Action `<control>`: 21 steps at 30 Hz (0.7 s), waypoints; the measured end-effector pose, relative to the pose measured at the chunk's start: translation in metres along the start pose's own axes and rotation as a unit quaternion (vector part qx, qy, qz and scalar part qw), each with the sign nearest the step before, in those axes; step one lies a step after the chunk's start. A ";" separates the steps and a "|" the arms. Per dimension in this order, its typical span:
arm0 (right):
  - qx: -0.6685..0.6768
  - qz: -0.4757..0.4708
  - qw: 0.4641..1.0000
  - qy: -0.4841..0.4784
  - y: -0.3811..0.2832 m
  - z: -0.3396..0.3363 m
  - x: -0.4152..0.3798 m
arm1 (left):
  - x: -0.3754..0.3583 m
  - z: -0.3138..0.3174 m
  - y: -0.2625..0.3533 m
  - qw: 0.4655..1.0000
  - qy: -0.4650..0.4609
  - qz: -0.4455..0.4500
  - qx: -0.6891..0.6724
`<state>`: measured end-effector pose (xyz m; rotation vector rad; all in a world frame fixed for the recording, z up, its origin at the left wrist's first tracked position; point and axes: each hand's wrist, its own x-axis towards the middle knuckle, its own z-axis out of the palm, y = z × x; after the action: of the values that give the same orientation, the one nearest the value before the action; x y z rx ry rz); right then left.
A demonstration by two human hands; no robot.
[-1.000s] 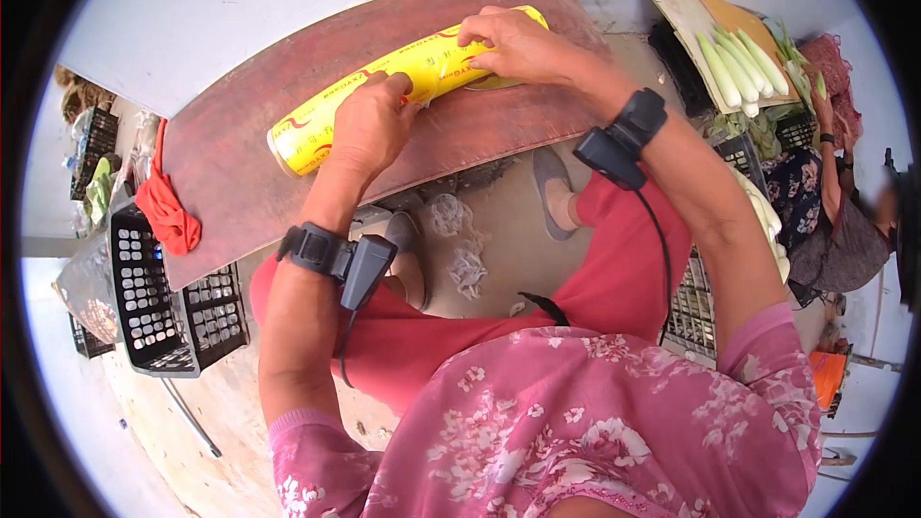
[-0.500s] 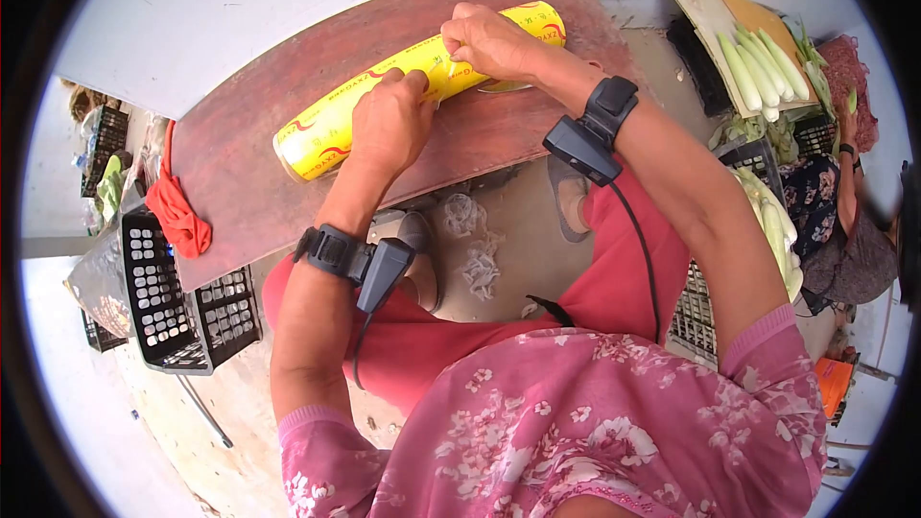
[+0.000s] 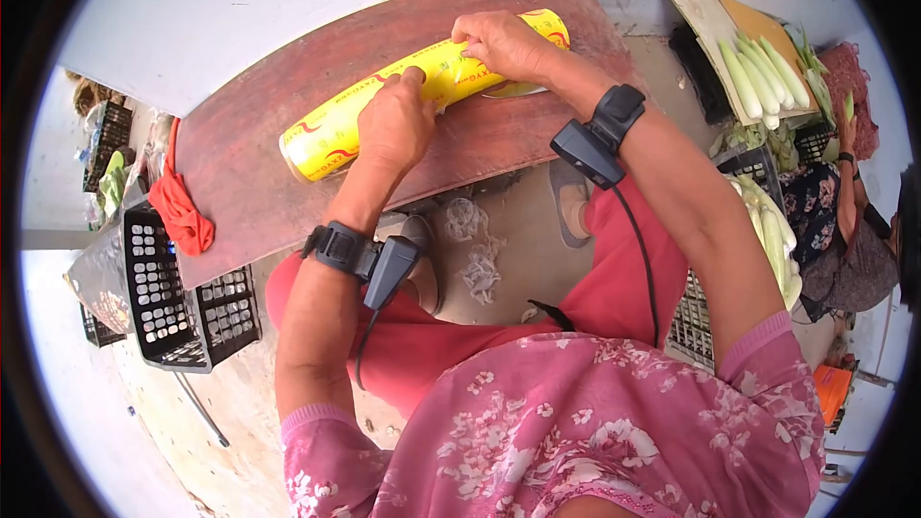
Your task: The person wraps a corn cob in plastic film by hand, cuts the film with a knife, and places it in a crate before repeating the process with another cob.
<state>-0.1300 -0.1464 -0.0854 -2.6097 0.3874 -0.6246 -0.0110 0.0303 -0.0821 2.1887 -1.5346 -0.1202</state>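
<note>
A long yellow roll [image 3: 326, 131] with red and green print lies slantwise across a reddish-brown wooden board [image 3: 240, 201]. My left hand [image 3: 396, 118] rests at the roll's middle, its fingers curled in and pressed against the printed surface. Farther right along the roll, my right hand [image 3: 499, 45] has its fingertips pinched together on the roll's surface. What lies between the fingertips of either hand is too small to make out. Part of a round, flat item [image 3: 515, 90] shows under the roll, below my right wrist.
A red cloth [image 3: 180, 211] hangs at the board's left edge above a black crate [image 3: 153, 278]. Long pale green vegetables [image 3: 763, 77] lie on a panel at right, near a co-worker [image 3: 844, 259]. Clear plastic scraps [image 3: 480, 269] are on the floor.
My right hand has shifted slightly along the roll, fingers still pinched. My left hand stays curled against it. The whole view has moved a little.
</note>
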 end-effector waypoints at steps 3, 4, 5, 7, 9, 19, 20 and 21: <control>-0.030 0.011 0.998 -0.045 0.001 0.001 0.002 | -0.001 -0.003 0.004 1.000 -0.027 -0.005 0.010; -0.041 0.009 0.998 -0.041 0.000 0.001 0.002 | -0.001 -0.003 0.004 1.000 -0.024 0.002 0.015; -0.051 0.007 0.998 -0.038 -0.001 0.002 0.001 | -0.002 -0.002 0.004 1.000 -0.022 0.008 0.021; -0.071 0.004 0.997 -0.036 -0.003 0.003 -0.001 | -0.002 0.000 0.003 1.000 -0.014 0.018 0.021; -0.089 0.000 0.995 -0.038 -0.004 0.004 -0.003 | -0.002 0.000 0.002 1.000 -0.010 0.022 0.018; -0.059 -0.051 0.994 -0.082 0.001 -0.004 -0.006 | -0.001 -0.003 0.005 1.000 -0.016 -0.001 -0.009; -0.050 -0.048 0.994 -0.084 0.000 -0.007 -0.008 | 0.001 -0.002 0.004 1.000 -0.013 -0.004 -0.014; -0.041 -0.044 0.995 -0.085 -0.001 -0.008 -0.009 | 0.002 -0.001 0.004 1.000 0.001 0.003 -0.030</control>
<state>-0.1412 -0.1454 -0.0821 -2.7457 0.2501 -0.4169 -0.0131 0.0278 -0.0795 2.1363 -1.5175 -0.1607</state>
